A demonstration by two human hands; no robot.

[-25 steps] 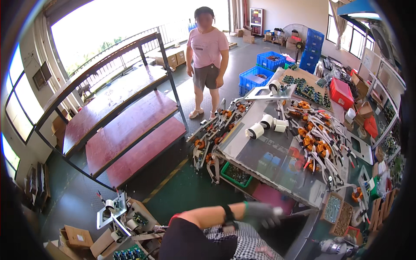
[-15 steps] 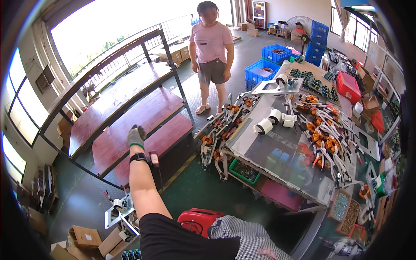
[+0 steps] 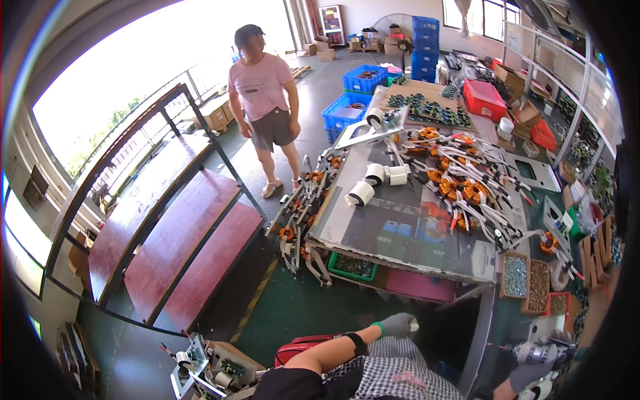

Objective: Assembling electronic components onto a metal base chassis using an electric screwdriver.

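Observation:
My left hand (image 3: 399,325), in a grey glove with a green cuff, is drawn in before my checked apron (image 3: 393,360). Its fingers are curled, and nothing shows in them. At the lower right my gloved right hand (image 3: 531,377) is closed round a power screwdriver (image 3: 539,353), whose thin bit points left. Ahead stands a worktable (image 3: 427,250). White cylinders (image 3: 361,194) lie on it beside a heap of orange copper coils (image 3: 460,187) with white leads. A metal bracket (image 3: 353,136) with a white cylinder rests at its far left corner.
To the left stands a dark-framed rack (image 3: 220,157) with reddish shelves. A person (image 3: 261,100) in a pink shirt stands beyond it. Parts trays (image 3: 515,275) sit at the right, blue crates (image 3: 345,113) behind the table. A red stool (image 3: 303,348) is close by me.
My left hand has come back from pointing toward the rack to my apron, its fingers now curled. My view has turned right. My right hand and the screwdriver show more fully.

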